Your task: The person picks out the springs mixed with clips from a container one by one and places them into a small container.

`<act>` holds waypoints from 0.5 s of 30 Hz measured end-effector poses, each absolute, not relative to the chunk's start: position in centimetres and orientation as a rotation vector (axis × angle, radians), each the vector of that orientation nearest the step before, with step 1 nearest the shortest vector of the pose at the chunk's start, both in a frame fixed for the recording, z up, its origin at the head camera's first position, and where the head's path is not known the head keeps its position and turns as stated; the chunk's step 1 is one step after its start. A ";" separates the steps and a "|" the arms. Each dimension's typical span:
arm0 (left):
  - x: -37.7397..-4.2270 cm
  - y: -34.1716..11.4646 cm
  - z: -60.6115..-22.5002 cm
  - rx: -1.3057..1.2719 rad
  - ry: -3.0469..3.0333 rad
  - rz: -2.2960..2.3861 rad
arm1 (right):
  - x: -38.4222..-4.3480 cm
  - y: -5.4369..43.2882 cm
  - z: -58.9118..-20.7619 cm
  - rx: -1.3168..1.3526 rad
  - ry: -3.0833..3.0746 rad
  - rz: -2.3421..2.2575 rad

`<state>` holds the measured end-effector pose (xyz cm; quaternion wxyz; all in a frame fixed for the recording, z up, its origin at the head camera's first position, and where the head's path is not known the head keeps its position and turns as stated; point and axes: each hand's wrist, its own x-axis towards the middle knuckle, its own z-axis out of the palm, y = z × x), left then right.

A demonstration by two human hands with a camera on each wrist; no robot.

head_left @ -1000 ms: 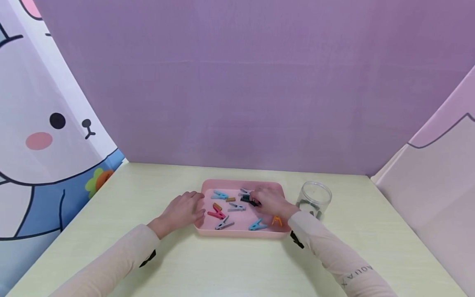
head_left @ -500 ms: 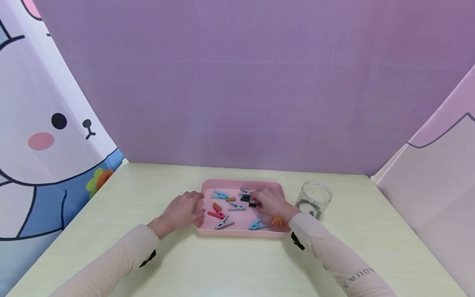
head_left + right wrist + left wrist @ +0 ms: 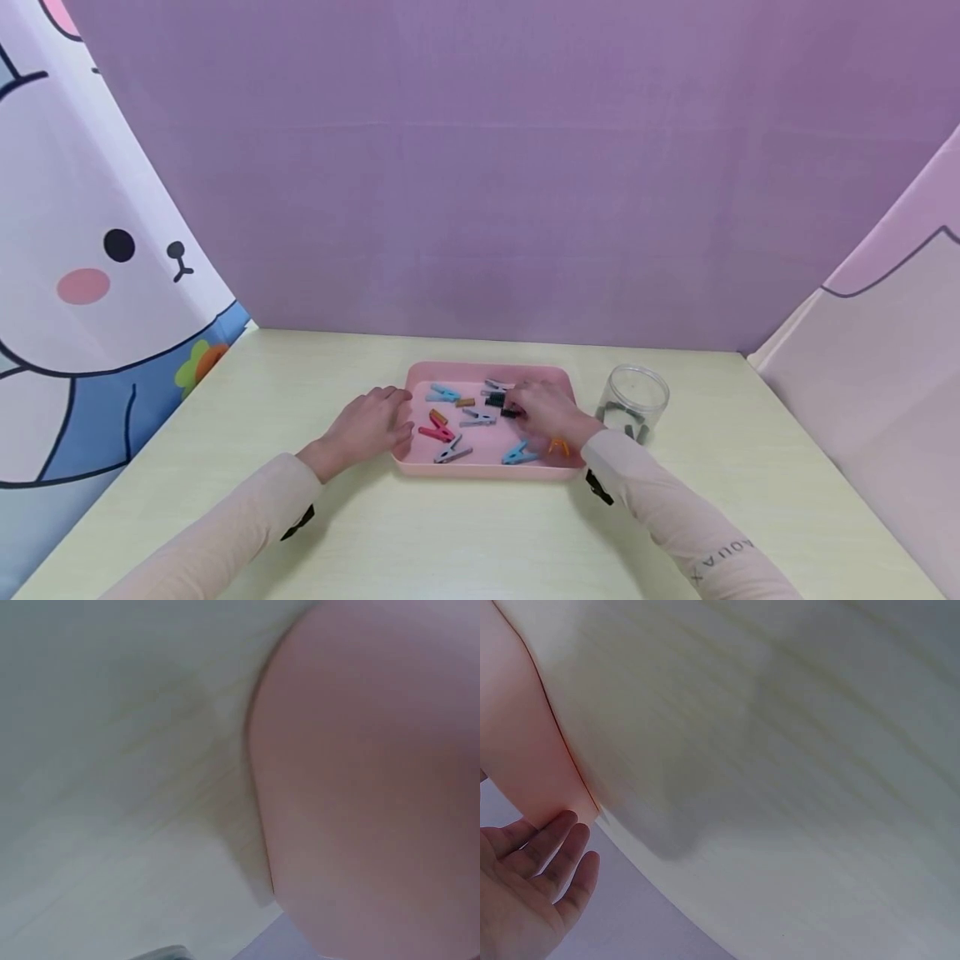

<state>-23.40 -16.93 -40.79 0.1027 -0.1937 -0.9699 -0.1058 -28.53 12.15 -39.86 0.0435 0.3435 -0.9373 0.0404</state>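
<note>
A shallow pink tray [image 3: 491, 471] holds loose clips and springs. My left hand [image 3: 367, 423] grips its left rim; in the left wrist view the fingers [image 3: 568, 847] lie against the tray's outer wall. Inside the tray's right half, my right hand [image 3: 546, 408] pinches a small black spring [image 3: 509, 412] at the fingertips, which are partly hidden. Just left of it lie more black springs [image 3: 494, 399] and a grey clip [image 3: 497, 385]. Brown springs [image 3: 465, 402], blue clips [image 3: 519, 453], a red clip [image 3: 438, 430], grey clips [image 3: 453, 451] and an orange clip [image 3: 558, 447] lie around.
A clear round jar [image 3: 637, 400] with several dark grey-green pieces stands right of the tray, near the right forearm. A purple cloth wall [image 3: 480, 208] rises behind the pale table [image 3: 420, 542].
The black spring at my right fingertips has gone from slanted to nearly level, beside the other black springs. The left hand and tray have stayed put.
</note>
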 end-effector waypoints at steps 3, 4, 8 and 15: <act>-23.4 -17.0 -40.8 -0.580 -2.854 -0.304 | -28.6 12.2 -39.9 1.052 -2.870 0.108; -23.4 -17.0 -40.8 -0.583 -2.850 -0.301 | -28.6 12.2 -40.0 1.053 -2.873 0.110; -23.4 -17.0 -40.8 -0.594 -2.838 -0.306 | -28.5 12.3 -40.0 1.056 -2.874 0.124; -23.3 -17.1 -40.8 -0.608 -2.821 -0.312 | -28.2 12.5 -39.6 1.052 -2.875 0.200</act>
